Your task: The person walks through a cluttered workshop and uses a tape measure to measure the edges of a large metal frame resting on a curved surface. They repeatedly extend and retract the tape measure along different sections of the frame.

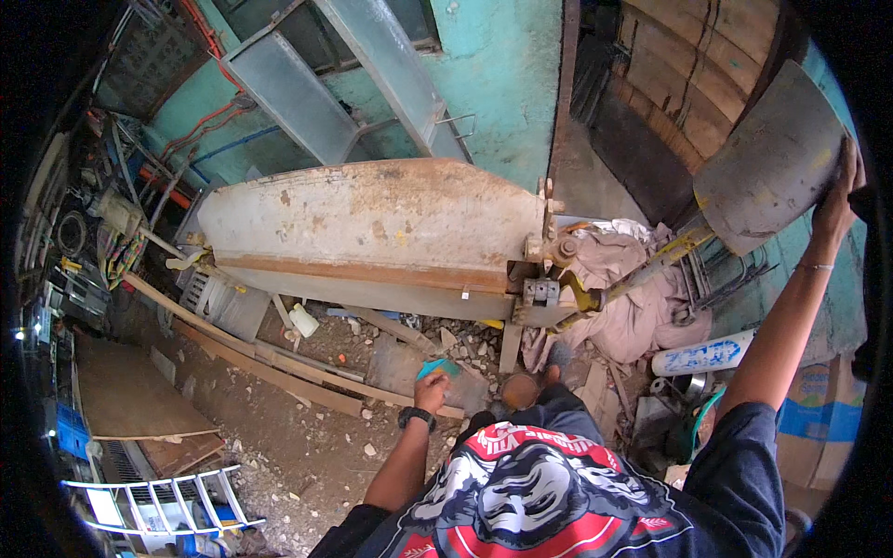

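Note:
My right hand (837, 191) is raised at the far right, its fingers on the edge of a curved grey metal plate (767, 158). That plate stands at the upper end of a yellow bar (660, 262), which slopes down to the hinge end of a long machine. Low in the middle, my left hand (429, 391) is closed on a small teal thing (437, 368) whose kind I cannot make out. Beyond that hand lies the machine's long, pale, rust-stained metal beam (372, 214). A brown round container (519, 391) sits near my feet.
Crumpled pinkish cloth (642, 288) lies under the yellow bar. A white cylinder (704, 353) rests at the right. Long wooden boards (270, 358) and rubble cover the floor. A ladder (167, 502) stands lower left; frosted panels (298, 93) lean on the wall.

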`<state>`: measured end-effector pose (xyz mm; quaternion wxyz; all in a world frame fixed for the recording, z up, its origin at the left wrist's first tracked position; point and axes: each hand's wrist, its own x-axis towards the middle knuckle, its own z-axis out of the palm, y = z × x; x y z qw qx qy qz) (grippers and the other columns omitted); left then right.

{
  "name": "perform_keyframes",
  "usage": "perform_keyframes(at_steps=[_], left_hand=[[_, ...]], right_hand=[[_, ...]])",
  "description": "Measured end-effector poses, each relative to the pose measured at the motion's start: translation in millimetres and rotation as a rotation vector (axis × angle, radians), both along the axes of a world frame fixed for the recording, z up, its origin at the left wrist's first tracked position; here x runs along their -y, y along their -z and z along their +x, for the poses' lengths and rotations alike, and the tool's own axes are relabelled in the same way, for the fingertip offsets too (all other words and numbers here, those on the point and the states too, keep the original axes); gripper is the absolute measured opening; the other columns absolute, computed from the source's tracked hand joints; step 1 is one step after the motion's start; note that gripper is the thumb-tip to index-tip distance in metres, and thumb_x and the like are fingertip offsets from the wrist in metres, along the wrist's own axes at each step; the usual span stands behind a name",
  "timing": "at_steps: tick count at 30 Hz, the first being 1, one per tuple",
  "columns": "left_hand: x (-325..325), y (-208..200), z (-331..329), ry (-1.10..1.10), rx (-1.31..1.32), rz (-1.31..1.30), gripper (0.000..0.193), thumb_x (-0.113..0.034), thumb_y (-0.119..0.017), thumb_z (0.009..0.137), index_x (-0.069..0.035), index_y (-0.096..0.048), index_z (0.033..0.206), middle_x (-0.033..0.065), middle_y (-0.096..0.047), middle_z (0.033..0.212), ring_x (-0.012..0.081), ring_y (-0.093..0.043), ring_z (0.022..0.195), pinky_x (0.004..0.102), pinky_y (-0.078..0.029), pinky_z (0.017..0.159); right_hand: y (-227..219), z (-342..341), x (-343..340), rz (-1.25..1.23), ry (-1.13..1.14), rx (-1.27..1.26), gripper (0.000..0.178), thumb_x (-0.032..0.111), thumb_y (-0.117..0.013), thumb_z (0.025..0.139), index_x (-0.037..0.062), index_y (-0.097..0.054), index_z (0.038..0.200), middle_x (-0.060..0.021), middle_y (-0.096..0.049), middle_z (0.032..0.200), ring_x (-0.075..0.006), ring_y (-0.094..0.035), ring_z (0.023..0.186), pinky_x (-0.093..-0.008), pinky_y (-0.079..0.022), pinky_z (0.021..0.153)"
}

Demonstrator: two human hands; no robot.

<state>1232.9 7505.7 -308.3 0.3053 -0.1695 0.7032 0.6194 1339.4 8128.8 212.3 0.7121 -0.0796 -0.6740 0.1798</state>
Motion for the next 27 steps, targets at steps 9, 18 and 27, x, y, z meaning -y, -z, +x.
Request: perform_keyframes(at_steps=[9, 18, 27], left_hand=[[-37.0, -25.8, -70.9, -0.052, -0.228, 0.046, 0.019, -0.021, -0.068, 0.092, -0.004, -0.069, 0.1, 0.003, -0.068, 0.082, 0.0093, -0.055, 0.06, 0.0254, -0.042, 0.052], [-93.4, -35.3, -137.2, -0.14, -0.158, -0.024, 0.033, -0.034, -0.072, 0.089, -0.006, -0.067, 0.106, 0.0068, -0.066, 0.086, 0.0072, -0.04, 0.041, 0.0242, -0.029, 0.036], [-147.3, -31.6, -161.7, -0.134, -0.002, -0.078, 0.045, -0.035, -0.074, 0.085, -0.004, -0.052, 0.06, 0.0021, -0.051, 0.059, 0.0162, -0.045, 0.057, 0.0379, -0.037, 0.056]], right_hand=[[166.0, -34.9, 148.8, -0.011, 0.216, -0.009, 0.032, 0.017, -0.048, 0.101, -0.006, -0.056, 0.121, -0.0175, -0.058, 0.117, -0.0305, -0.054, 0.108, -0.0403, -0.041, 0.098], [413.1, -89.7, 243.1, -0.713, -0.161, 0.595, 0.03, 0.015, -0.05, 0.103, -0.0004, -0.053, 0.128, -0.0177, -0.063, 0.104, -0.0263, -0.062, 0.096, -0.0354, -0.048, 0.086], [386.4, -135.7, 204.7, -0.615, -0.072, 0.671, 0.028, 0.011, -0.05, 0.102, -0.0017, -0.057, 0.126, -0.0161, -0.067, 0.096, -0.0233, -0.066, 0.079, -0.0348, -0.05, 0.074]])
